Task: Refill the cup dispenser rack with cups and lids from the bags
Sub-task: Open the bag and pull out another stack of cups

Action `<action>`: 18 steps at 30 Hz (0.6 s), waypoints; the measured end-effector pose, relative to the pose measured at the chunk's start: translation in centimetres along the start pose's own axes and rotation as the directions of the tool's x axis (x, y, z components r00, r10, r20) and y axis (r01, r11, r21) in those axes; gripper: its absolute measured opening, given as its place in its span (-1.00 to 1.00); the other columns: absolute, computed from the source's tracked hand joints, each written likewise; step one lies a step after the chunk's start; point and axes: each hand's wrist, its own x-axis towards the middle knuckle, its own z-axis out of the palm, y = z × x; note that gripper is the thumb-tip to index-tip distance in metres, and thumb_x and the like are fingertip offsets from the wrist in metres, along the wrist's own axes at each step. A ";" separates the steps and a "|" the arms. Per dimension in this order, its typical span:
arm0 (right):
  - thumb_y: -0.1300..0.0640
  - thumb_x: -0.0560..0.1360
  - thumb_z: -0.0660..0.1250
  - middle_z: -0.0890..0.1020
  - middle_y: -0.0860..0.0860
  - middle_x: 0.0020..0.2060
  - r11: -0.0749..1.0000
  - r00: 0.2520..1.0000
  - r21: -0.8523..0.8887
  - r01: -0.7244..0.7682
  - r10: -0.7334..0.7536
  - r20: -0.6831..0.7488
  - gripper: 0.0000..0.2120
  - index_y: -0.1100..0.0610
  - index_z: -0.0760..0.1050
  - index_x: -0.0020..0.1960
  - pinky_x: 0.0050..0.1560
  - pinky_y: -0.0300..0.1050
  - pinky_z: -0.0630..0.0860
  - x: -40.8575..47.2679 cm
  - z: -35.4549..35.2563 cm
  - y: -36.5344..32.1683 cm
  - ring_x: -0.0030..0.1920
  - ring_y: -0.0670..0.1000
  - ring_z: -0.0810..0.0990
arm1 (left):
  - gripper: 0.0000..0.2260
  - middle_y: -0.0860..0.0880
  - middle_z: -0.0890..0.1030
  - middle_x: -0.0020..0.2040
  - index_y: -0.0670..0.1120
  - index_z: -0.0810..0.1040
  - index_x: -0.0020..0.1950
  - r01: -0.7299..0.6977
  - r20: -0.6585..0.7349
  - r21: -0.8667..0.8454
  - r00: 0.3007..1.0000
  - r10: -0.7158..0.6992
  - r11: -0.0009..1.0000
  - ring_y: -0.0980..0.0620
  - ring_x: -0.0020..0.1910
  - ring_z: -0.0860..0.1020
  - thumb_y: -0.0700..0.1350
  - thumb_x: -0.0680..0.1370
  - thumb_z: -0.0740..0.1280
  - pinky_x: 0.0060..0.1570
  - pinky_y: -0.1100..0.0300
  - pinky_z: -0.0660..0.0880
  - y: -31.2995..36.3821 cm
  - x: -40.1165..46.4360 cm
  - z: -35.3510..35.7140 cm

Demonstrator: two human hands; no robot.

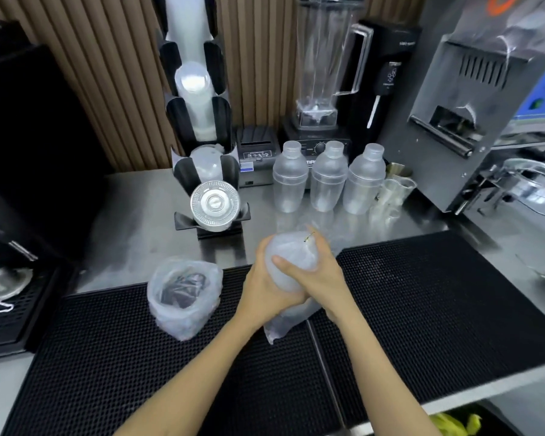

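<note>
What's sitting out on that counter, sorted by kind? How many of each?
Shaker bottles: 3
Plastic bags: 2
Cup dispenser rack: 1
Blender: 1
Black bar mats: 2
Total: 9

Place: drinks bar of a café or tea shop
Counter (145, 196): stainless steel, black rubber bar mats along its front
Landmark: blender (320, 73) at the back
Beside it: cup dispenser rack (199, 121) to the left, cup sealing machine (472, 99) to the right
In front: 3 plastic shakers (328, 177)
</note>
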 end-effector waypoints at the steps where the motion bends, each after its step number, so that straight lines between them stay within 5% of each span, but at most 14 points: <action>1: -0.11 0.26 0.52 0.33 -0.07 0.38 1.000 1.000 0.004 0.010 -0.010 0.023 -0.16 -0.17 0.15 0.41 0.40 -0.02 0.29 -0.1 0.6 -0.4 0.37 -0.06 0.30 | -0.11 0.23 0.43 0.12 0.21 0.11 0.33 -0.007 -0.027 -0.002 1.000 0.007 1.000 0.22 0.03 0.52 0.04 0.15 0.56 -0.02 0.32 0.48 -0.1 -0.2 -0.7; 5: -0.11 0.25 0.52 0.38 -0.12 0.34 0.996 0.992 0.053 0.076 -0.081 0.100 -0.18 -0.21 0.17 0.39 0.38 -0.03 0.32 -1.2 3.9 -1.7 0.33 -0.11 0.35 | -0.15 0.39 0.34 0.13 0.24 0.13 0.28 -0.032 -0.182 0.023 0.983 0.036 0.999 0.52 0.06 0.39 -0.02 0.18 0.58 -0.09 0.63 0.31 -1.2 -2.3 -4.2; 8: -0.08 0.26 0.52 0.37 -0.17 0.31 0.993 0.971 0.057 0.100 -0.110 0.213 -0.20 -0.26 0.16 0.37 0.37 -0.09 0.31 -2.5 6.8 -2.2 0.32 -0.13 0.34 | -0.07 0.26 0.44 0.17 0.06 0.23 0.39 0.047 -0.241 -0.018 0.969 -0.050 0.999 0.32 0.15 0.47 0.12 0.09 0.55 0.03 0.48 0.37 -3.4 -4.4 -6.6; 11: -0.06 0.27 0.52 0.36 -0.14 0.34 0.994 0.960 0.046 0.096 -0.104 0.260 -0.21 -0.26 0.17 0.36 0.37 -0.09 0.31 -2.8 8.6 -1.9 0.34 -0.11 0.33 | -0.12 0.18 0.52 0.04 -0.03 0.34 0.35 0.145 -0.215 -0.052 0.965 -0.153 0.988 0.11 0.15 0.55 0.03 0.08 0.58 -0.13 0.53 0.41 -5.3 -5.3 -7.1; 15: -0.02 0.28 0.53 0.38 -0.10 0.35 0.996 0.964 0.006 0.086 -0.085 0.251 -0.20 -0.14 0.19 0.40 0.37 -0.09 0.30 -2.5 7.6 -2.1 0.33 -0.11 0.34 | 0.00 0.24 0.30 0.33 0.21 0.05 0.40 0.070 -0.174 -0.056 0.982 -0.079 0.996 0.36 0.30 0.33 0.07 0.17 0.63 0.06 0.65 0.28 -5.2 -5.7 -7.2; 18: -0.07 0.23 0.54 0.42 -0.11 0.26 0.977 0.978 -0.085 0.197 -0.189 0.092 -0.24 -0.07 0.27 0.34 0.27 -0.18 0.32 -2.9 6.5 -2.3 0.24 -0.11 0.40 | -0.05 0.33 0.20 0.39 0.29 -0.03 0.42 -0.082 -0.156 -0.153 0.986 0.058 0.985 0.35 0.40 0.22 0.10 0.25 0.56 0.26 0.47 0.27 -4.1 -6.6 -9.2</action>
